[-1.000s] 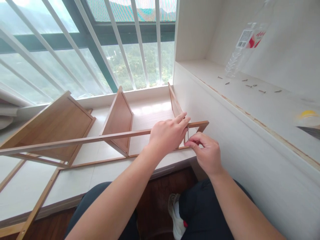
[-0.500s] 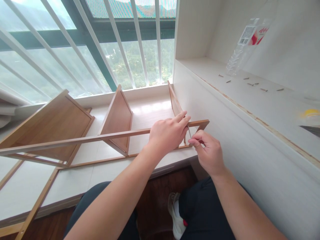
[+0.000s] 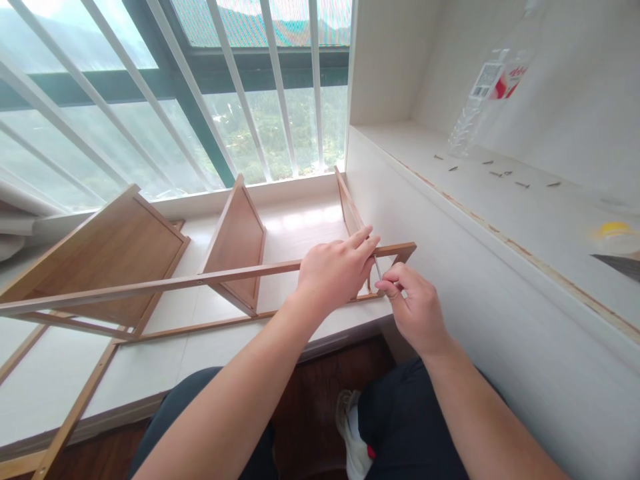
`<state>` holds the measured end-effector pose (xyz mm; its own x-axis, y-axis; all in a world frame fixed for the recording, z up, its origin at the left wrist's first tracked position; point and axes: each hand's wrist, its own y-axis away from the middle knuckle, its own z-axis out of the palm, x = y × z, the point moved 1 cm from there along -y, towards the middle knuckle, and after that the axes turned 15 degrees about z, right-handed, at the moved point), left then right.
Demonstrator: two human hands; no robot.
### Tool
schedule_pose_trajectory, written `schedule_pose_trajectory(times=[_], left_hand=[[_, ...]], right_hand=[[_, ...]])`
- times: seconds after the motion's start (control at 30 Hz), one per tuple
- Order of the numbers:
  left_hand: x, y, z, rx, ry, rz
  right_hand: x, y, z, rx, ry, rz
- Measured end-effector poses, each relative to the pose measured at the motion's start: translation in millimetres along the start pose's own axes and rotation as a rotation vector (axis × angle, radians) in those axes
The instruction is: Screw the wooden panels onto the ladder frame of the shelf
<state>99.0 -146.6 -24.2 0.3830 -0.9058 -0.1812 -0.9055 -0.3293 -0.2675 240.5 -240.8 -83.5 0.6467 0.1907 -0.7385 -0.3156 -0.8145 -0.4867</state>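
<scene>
A brown wooden shelf frame [image 3: 240,272] lies on its side on the white window seat, its shelf panels standing on edge. My left hand [image 3: 336,265] wraps over the upper rail near its right end, fingers lying across the rail and the end panel [image 3: 349,200]. Just right of it, my right hand [image 3: 414,303] pinches a thin metal hex key [image 3: 378,268] between thumb and bent forefinger. The key's upper end meets the underside of the rail beside my left fingertips. Its lower end is hidden in my fingers.
On the white ledge at right lie several loose screws [image 3: 496,175], a clear plastic bottle [image 3: 483,100] and a yellow-topped item [image 3: 615,230]. A barred window [image 3: 250,120] is behind the seat. More wooden rails [image 3: 75,400] extend at lower left. My legs are below the seat's edge.
The view has tilted slightly. My right hand has shifted a little at the hex key, and more of the key's shaft shows. My left hand stays on the rail.
</scene>
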Motion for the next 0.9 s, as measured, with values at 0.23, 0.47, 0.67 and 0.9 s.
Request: schedule_pose_trajectory(times=[0.23, 0.47, 0.67, 0.9], left_hand=[[0.5, 0.6, -1.2, 0.012, 0.007, 0.002], [0.9, 0.9, -0.9, 0.015, -0.006, -0.002], [0.8, 1.3, 1.0, 0.04, -0.031, 0.006], [0.7, 1.6, 0.7, 0.025, -0.033, 0.003]], right_hand=[[4.3, 1.1, -0.3, 0.099, -0.037, 0.078], [2.8, 1.3, 1.6, 0.112, -0.034, 0.066], [3.8, 1.4, 2.7, 0.147, -0.04, 0.074], [11.2, 4.9, 8.4, 0.149, -0.105, 0.122]])
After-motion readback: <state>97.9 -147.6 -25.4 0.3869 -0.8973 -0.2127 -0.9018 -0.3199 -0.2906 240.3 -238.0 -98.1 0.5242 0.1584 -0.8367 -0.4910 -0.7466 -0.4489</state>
